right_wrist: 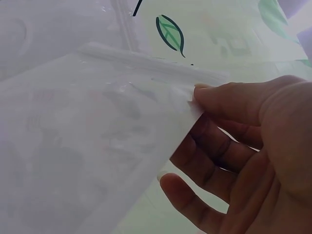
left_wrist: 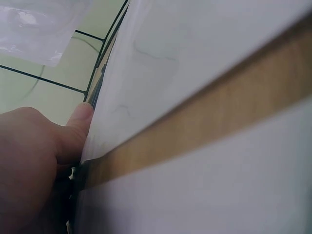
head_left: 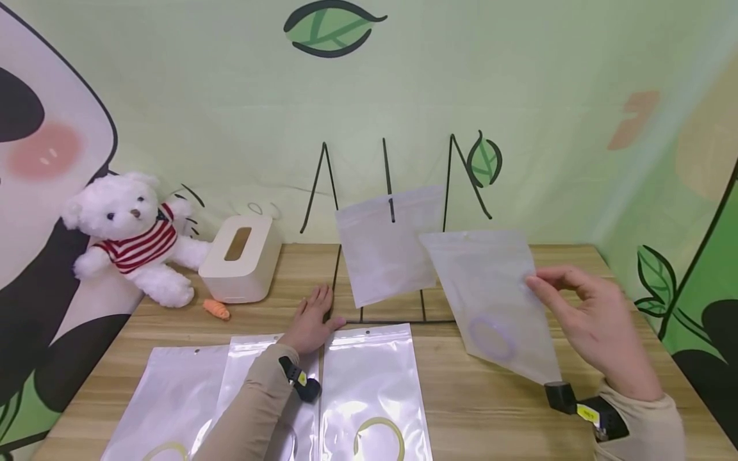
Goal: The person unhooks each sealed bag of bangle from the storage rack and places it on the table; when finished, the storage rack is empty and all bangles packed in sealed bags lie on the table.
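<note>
My right hand [head_left: 599, 326] pinches the right edge of a frosted zip bag [head_left: 484, 282], with the thumb in front in the right wrist view. The bag hangs tilted in the air, and a pale purple ring [head_left: 491, 339] shows through it. My left hand [head_left: 309, 323] rests with fingers extended at the left foot of a black wire rack [head_left: 398, 321]. Another zip bag [head_left: 386, 256] hangs from the rack's middle hook. Near the left forearm lie a zip bag [head_left: 369, 371] with a yellowish ring [head_left: 399, 435] and two more bags, partly hidden by the sleeve.
At the back left of the wooden table [head_left: 490, 422] stand a white tissue box [head_left: 254, 275] and a white teddy bear [head_left: 138, 237] in a striped shirt. A small orange carrot-like piece [head_left: 216, 309] lies before the box. Behind is a printed green wall covering [head_left: 230, 96].
</note>
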The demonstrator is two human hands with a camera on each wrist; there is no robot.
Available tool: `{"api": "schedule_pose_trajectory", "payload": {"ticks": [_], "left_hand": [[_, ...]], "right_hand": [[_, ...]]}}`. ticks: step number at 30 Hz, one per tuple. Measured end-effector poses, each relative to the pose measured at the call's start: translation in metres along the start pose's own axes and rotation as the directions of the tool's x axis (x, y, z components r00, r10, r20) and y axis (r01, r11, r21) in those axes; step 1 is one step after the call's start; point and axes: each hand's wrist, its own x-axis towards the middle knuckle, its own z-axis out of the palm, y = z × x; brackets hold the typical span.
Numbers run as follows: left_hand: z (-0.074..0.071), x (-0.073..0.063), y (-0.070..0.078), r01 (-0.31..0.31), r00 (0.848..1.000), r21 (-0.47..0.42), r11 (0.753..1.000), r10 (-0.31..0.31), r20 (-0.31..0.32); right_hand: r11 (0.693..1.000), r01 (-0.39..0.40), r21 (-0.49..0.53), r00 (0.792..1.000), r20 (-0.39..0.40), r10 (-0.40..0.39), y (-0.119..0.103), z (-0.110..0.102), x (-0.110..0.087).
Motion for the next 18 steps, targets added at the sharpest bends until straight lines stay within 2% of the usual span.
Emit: {"api": "schedule_pose_trajectory", "payload": {"ticks": [18], "left_hand": [[0.0000, 0.0017, 0.0008, 0.009, 1.000, -0.006, 1.000, -0.009, 0.005]], "right_hand": [[0.999, -0.036, -0.032, 0.997, 0.062, 0.038, 0.0017, -0.0003, 0.0000]]}}
